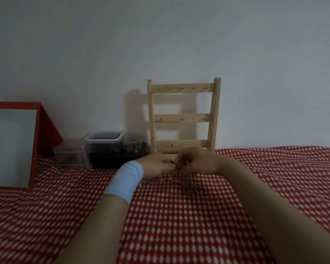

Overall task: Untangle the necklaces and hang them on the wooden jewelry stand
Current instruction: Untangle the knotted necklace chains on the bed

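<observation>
Together, the left hand (156, 165) and right hand (196, 162) meet just before the wooden jewelry stand (183, 117), each grip pinching the tangled necklaces (179, 168); loose ends trail onto the red patterned cloth (179, 225). Untangling looks underway; next, one chain probably needs teasing free.

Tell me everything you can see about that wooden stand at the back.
The wooden jewelry stand is pale, bare-looking wood: two uprights joined by three crossbars, each carrying small hooks, all of them empty. It stands upright close to the white wall, on the red patterned cloth. The left hand and right hand, in front, hide its foot; whether they touch it cannot be told.
</observation>
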{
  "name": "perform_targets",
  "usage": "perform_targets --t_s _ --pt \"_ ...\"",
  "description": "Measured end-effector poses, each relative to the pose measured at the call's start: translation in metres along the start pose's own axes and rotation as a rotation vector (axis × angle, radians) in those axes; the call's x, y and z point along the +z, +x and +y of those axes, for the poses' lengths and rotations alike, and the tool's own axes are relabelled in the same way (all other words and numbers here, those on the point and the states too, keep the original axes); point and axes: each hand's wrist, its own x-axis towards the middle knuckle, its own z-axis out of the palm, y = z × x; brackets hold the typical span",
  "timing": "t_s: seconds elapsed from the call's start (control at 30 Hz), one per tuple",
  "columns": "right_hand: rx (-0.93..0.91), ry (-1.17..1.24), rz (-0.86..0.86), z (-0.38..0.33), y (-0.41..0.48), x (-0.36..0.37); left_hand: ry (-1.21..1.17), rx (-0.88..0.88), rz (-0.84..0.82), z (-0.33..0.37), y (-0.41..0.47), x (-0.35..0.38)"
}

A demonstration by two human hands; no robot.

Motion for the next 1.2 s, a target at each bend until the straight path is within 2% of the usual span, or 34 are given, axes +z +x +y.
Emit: perform_targets --t_s 0.13,0.23,0.43,0.5,0.6,0.7,0.87,0.93,1.0,1.07,1.13,1.2 --pt "-0.048 0.037 0.176 0.003 0.001 -0.001 0.154 -0.049 0.097 -0.009 0.0 -0.012" --pt "-0.02 0.029 0.23 0.002 0.0 -0.006 0.085 -0.048 0.128 -0.009 -0.002 -0.014" --pt "-0.033 0.087 0.099 -0.005 -0.002 0.003 -0.39 0.062 0.195 0.005 -0.005 -0.013" --pt "-0.052 0.11 0.065 -0.006 0.0 0.008 -0.478 0.104 0.198 0.007 -0.006 -0.013" --pt "-0.028 0.01 -0.002 -0.002 0.005 0.014 -0.509 0.134 0.223 0.009 -0.009 -0.018" --pt "0.042 -0.006 -0.027 -0.001 0.003 0.008 -0.432 0.076 0.314 0.007 -0.014 -0.027" --pt "0.016 0.109 -0.063 0.004 -0.002 0.003 -0.048 0.003 0.427 -0.001 -0.022 -0.04" --pt "0.01 0.14 -0.064 0.006 -0.002 0.004 0.066 -0.07 0.392 -0.005 -0.026 -0.045" --pt "0.018 0.139 -0.082 0.005 -0.002 0.005 0.19 -0.201 0.273 -0.01 -0.027 -0.048" --pt "0.027 0.11 -0.109 0.004 -0.002 0.006 0.203 -0.324 0.113 -0.008 -0.03 -0.044" --pt "0.026 0.111 -0.108 0.004 0.0 0.009 0.318 -0.285 0.068 -0.002 -0.027 -0.038" --pt "0.017 0.187 -0.068 0.004 0.003 0.012 0.334 -0.135 0.114 0.011 -0.025 -0.03"
